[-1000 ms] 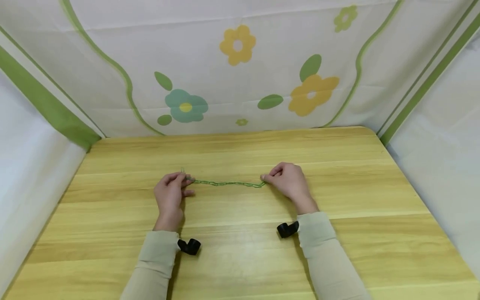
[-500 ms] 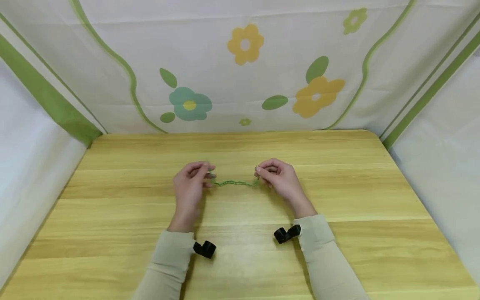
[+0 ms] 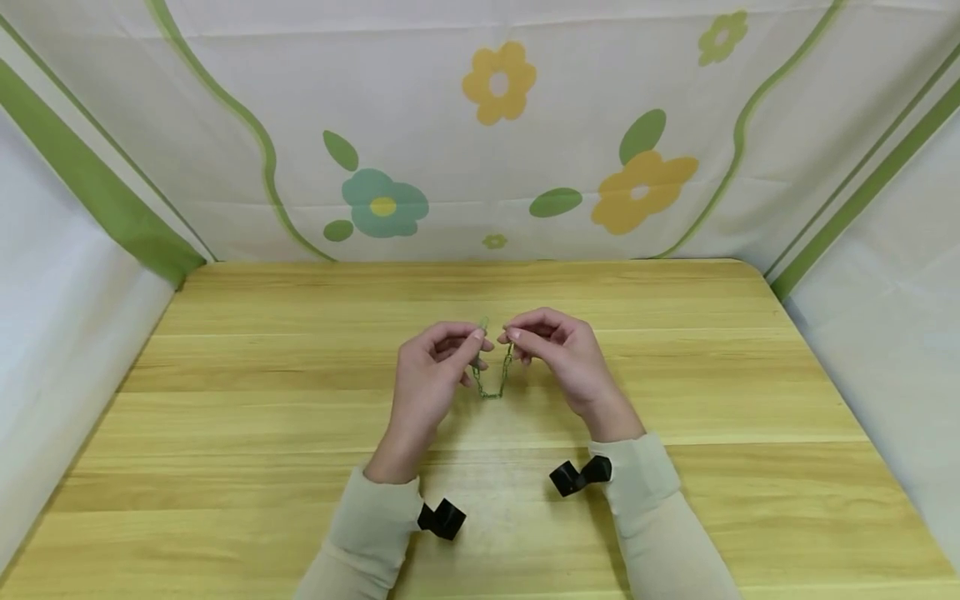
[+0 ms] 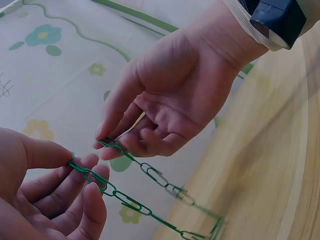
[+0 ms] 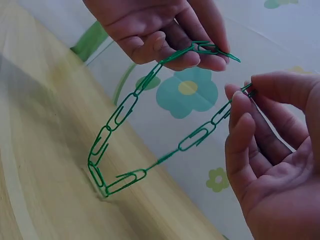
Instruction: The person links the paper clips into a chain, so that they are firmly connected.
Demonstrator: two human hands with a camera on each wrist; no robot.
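Note:
A chain of green paper clips (image 3: 491,395) hangs in a narrow U between the two hands, above the table. My left hand (image 3: 427,379) pinches one end between thumb and forefinger, and a clip tip sticks up past its fingertips. The other end is pinched by my right hand (image 3: 566,358). Only a small gap parts the two sets of fingertips. In the right wrist view the linked clips (image 5: 122,111) show one by one, with the bottom of the loop close to the wood. The left wrist view shows both ends of the chain (image 4: 131,204) gripped.
The wooden table (image 3: 262,467) stretches out under both hands. Behind it hangs a white cloth (image 3: 420,100) printed with flowers, and pale cloth also closes off both sides. A black camera mount (image 3: 444,518) sits at the left wrist, with another mount (image 3: 579,477) at the right.
My left hand has moved right until it is close to my right hand, which has stayed nearly in place. The chain, stretched almost straight before, now sags into a U.

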